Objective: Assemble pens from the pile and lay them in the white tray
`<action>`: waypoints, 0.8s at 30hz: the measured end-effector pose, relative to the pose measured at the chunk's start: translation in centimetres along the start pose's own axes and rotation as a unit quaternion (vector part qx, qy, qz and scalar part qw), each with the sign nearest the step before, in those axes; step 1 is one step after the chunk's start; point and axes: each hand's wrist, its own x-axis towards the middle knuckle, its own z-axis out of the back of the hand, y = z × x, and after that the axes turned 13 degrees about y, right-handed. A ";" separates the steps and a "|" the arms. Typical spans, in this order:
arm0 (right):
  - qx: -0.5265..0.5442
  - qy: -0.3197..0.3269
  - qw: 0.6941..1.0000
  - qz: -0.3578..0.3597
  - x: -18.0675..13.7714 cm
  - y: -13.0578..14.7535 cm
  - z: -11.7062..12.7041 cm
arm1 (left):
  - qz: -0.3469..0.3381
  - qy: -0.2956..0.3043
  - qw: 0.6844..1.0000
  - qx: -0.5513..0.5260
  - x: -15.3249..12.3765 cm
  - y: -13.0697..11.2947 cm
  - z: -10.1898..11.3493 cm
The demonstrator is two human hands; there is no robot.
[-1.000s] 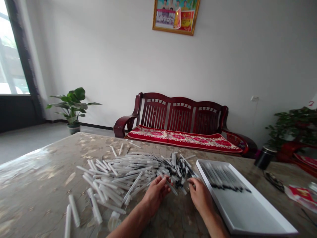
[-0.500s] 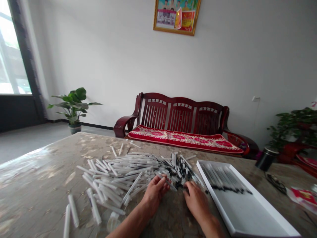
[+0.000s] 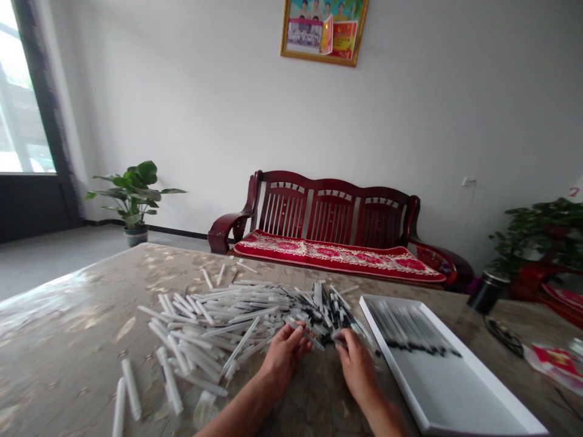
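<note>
In the head view my left hand [image 3: 286, 347] pinches a translucent pen barrel [image 3: 311, 338] between thumb and fingers, its tip slanting down to the right. My right hand [image 3: 357, 358] is closed on a small translucent piece [image 3: 337, 337], perhaps a pen cap; its shape is partly hidden by the fingers. The two hands are a short way apart, just in front of a heap of white pen barrels [image 3: 195, 340]. Black and clear pen parts [image 3: 328, 303] lie behind my fingers, at the heap's right end.
A white shallow tray [image 3: 483, 397] stands to the right, holding a row of dark-tipped pens [image 3: 410, 328] in its far half. Beyond it are a black cylinder [image 3: 489, 291], a cable [image 3: 503, 337] and a red packet [image 3: 555, 361]. A wooden bench [image 3: 332, 212] stands behind the table.
My right hand has lifted slightly back from the black parts, and a small translucent piece now shows at its fingertips. My left hand stays nearly still with the pen barrel.
</note>
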 end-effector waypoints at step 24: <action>0.080 0.031 0.995 0.049 -0.4 3.2 0.5 | -0.004 0.012 1.000 -0.009 0.2 0.1 0.2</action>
